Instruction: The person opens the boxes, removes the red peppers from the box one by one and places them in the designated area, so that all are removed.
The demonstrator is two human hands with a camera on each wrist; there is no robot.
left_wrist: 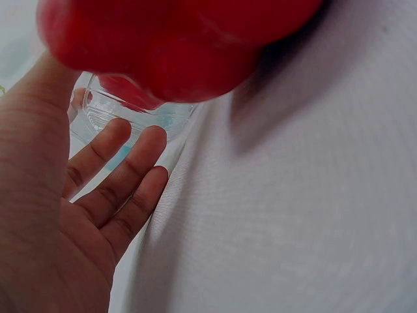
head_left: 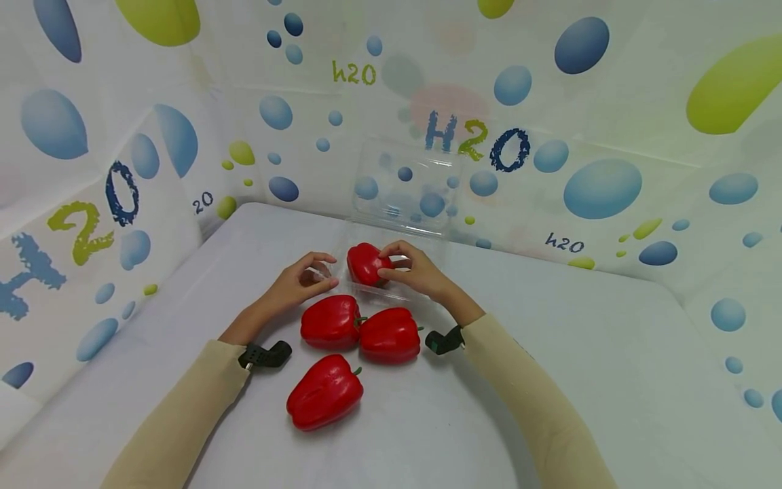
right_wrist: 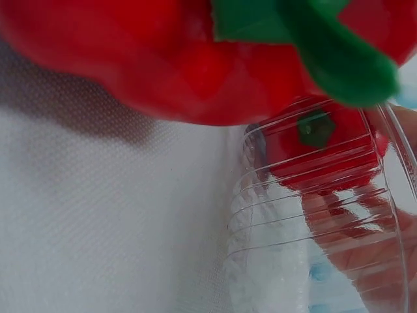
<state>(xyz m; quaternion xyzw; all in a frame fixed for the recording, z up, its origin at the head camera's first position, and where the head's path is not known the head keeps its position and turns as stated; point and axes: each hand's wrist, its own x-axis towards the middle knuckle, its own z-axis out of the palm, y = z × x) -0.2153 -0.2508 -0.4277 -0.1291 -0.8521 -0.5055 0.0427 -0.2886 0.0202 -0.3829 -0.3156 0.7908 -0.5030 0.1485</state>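
Note:
A red bell pepper (head_left: 364, 263) sits inside a clear plastic container (head_left: 391, 294) with its hinged lid (head_left: 406, 187) raised at the back. My right hand (head_left: 418, 273) pinches this pepper from the right; in the right wrist view, the pepper (right_wrist: 326, 156) and fingers show through the ribbed clear wall (right_wrist: 260, 228). At the container's left side is my left hand (head_left: 296, 282), its fingers loosely spread. The left wrist view shows those fingers (left_wrist: 124, 176) beside the clear wall; whether they touch it I cannot tell. Part of the left thumb is hidden there behind a near pepper (left_wrist: 176, 45).
In front of the container, two red bell peppers, one left (head_left: 330, 322) and one right (head_left: 391, 335), lie side by side. Another pepper (head_left: 325, 392) lies nearer on the white table (head_left: 611, 380). A patterned curtain (head_left: 611, 122) stands behind the table.

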